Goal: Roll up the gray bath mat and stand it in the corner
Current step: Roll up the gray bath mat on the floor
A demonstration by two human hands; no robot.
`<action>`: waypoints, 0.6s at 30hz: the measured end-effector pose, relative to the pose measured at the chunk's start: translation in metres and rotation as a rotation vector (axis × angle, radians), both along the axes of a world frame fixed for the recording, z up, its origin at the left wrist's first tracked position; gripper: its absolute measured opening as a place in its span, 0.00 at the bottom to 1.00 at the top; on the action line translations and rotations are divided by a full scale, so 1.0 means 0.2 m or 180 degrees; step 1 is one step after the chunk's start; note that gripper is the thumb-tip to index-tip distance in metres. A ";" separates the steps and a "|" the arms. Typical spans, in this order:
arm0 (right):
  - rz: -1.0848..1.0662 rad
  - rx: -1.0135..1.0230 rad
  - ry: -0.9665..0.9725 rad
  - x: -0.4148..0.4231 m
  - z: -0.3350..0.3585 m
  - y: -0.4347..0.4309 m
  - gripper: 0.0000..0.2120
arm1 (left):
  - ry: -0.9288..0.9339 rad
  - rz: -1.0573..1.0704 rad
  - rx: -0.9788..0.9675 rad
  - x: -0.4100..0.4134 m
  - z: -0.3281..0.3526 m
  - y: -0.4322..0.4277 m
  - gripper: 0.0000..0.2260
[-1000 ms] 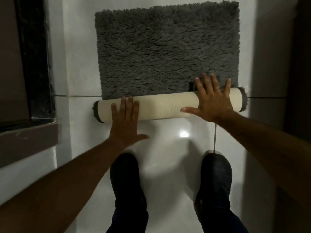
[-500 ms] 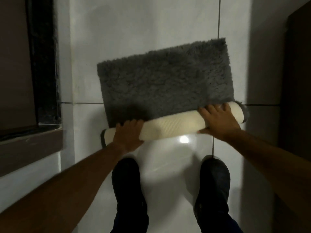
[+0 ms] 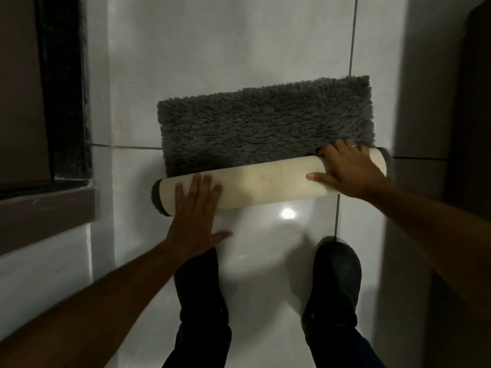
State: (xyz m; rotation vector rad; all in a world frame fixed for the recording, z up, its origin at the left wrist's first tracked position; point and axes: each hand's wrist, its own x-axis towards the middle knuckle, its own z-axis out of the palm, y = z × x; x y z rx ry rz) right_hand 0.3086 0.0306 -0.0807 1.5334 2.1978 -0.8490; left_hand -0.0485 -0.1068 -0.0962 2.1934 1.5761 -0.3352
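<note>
The gray shaggy bath mat (image 3: 265, 123) lies on the white tiled floor, its near part wound into a roll (image 3: 265, 183) with the cream ribbed backing outside. My left hand (image 3: 195, 216) rests flat, fingers spread, on the left end of the roll. My right hand (image 3: 348, 168) lies over the right end, fingers curled over the top of the roll into the pile, thumb stretched along the backing. A ring shows on that hand. The flat part of the mat stretches away beyond the roll.
My two dark shoes (image 3: 332, 288) stand on the glossy tiles just behind the roll. A dark door frame and brown ledge (image 3: 47, 205) run along the left. A shadowed wall and a dark panel (image 3: 473, 128) close the right side.
The roll has grown thicker and moved farther over the mat, leaving less flat pile. My left hand went from curled over the roll to flat with fingers spread.
</note>
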 end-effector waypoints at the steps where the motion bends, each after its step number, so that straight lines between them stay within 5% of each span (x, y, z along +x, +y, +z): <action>1: -0.0012 0.0182 -0.0018 -0.02 0.00 -0.02 0.38 | 0.0156 -0.0032 -0.0185 0.00 -0.02 0.04 0.55; 4: -0.0019 0.0736 -0.0061 -0.07 -0.02 -0.09 0.40 | 0.0475 0.0002 -0.0279 -0.01 -0.06 0.26 0.63; 8: 0.0385 0.0990 -0.0281 -0.16 -0.05 -0.04 0.52 | 0.0750 0.0124 -0.0569 -0.05 -0.06 0.55 0.58; 13: 0.0493 0.0960 -0.0415 -0.18 -0.06 0.15 0.48 | 0.0398 0.0339 -0.0937 -0.08 -0.03 0.74 0.47; 18: 0.0979 0.0386 -0.0407 -0.11 -0.01 0.08 0.45 | -0.0111 0.0416 -0.2434 -0.09 -0.02 0.59 0.49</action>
